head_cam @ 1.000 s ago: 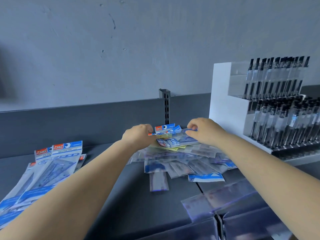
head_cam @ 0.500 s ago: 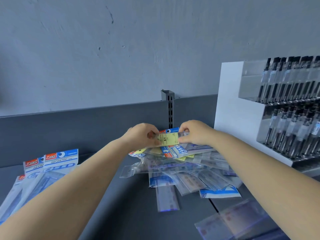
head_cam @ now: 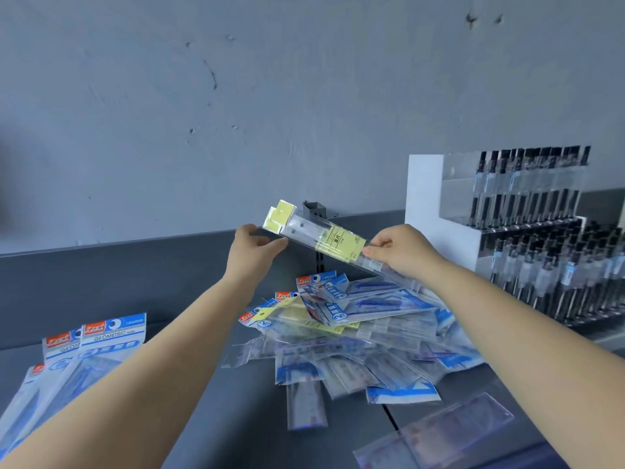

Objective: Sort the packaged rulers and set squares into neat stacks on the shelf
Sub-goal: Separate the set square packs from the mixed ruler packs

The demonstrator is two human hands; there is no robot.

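Observation:
A clear packaged ruler with yellow labels (head_cam: 326, 240) is held tilted in the air above the shelf. My left hand (head_cam: 252, 248) holds its upper end, thumb and fingers curled against its edge. My right hand (head_cam: 399, 250) pinches its lower part. Below them lies a jumbled pile of packaged rulers and set squares (head_cam: 355, 336) in clear and blue wrappers. A stack of blue-headed "Geometric" set packs (head_cam: 77, 353) lies at the left on the dark grey shelf (head_cam: 216, 411).
A white and clear tiered rack of pens (head_cam: 541, 238) stands at the right. A grey slotted upright (head_cam: 316, 211) rises from the shelf's back panel. More clear ruler packs (head_cam: 449, 431) lie at the front right. A grey wall stands behind.
Both hands lifted the yellow-labelled ruler pack out of the pile and raised it, tilted, above the shelf. The camera view tipped upward.

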